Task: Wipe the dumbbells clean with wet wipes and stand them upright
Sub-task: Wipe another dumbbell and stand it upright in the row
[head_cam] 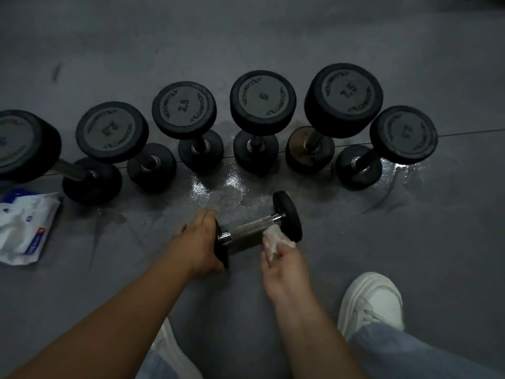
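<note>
**A:** status?

**B:** Small dumbbell (252, 231) is on its side on the floor (410, 242), dead ahead of me, bar running 8 to 2 o'clock. My left hand (200, 243) grips the 8 o'clock disc, fingers curled round its rim. My right hand (284, 266) pinches the wipe (273, 239) and presses it on the bar, right against the 2 o'clock disc.

**A:** the others?

**B:** The standing row (263, 98) is at 12 o'clock. The pack of wipes (24, 225) is at 9.

**A:** how will it handle?

**B:** Rigid all over, nothing fragile. The discs are small, so I'd guess one hand can lift it. It's round, so it will likely roll if I let go of the disc. The bar's middle looks rough and should give good grip. The shiny collars look smooth, probably slick once wet. There's a wet patch (218, 195) at 11 o'clock, so the base may skid there.

**A:** where do you grab it to stand it up?

**B:** Mid-bar, full wrap. Tip it onto one disc, on dry floor.
</note>
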Available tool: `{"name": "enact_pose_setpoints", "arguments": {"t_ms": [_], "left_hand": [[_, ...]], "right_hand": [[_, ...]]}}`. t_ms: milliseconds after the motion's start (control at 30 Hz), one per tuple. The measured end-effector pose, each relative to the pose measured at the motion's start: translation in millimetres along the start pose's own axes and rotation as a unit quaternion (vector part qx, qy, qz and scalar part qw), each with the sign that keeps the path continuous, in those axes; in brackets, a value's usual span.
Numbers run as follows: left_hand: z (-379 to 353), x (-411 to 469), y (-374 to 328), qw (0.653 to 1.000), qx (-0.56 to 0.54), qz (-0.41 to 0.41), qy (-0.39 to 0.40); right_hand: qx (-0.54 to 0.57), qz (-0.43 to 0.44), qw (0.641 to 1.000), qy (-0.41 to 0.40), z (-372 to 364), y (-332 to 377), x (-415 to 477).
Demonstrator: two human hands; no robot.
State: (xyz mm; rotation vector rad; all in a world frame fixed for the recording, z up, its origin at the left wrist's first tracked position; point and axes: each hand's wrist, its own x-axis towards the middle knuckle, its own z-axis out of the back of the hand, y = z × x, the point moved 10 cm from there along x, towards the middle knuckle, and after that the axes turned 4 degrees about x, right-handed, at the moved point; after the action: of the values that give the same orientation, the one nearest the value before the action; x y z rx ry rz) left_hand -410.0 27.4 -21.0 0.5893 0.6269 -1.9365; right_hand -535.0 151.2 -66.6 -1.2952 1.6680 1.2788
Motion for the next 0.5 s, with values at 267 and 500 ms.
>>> {"name": "enact_pose_setpoints", "arguments": {"t_ms": [267,500], "left_hand": [[-0.7,-1.4,0.0,1.0,0.004,-0.002,0.003],[-1.5,5.6,4.0,1.0,0.006,-0.001,0.016]], "right_hand": [[-0.785,0.497,0.363,0.07,-80.9,13.3,-18.0],[-0.792,0.485,0.349,0.123,-95.6,4.8,-22.1]]}}
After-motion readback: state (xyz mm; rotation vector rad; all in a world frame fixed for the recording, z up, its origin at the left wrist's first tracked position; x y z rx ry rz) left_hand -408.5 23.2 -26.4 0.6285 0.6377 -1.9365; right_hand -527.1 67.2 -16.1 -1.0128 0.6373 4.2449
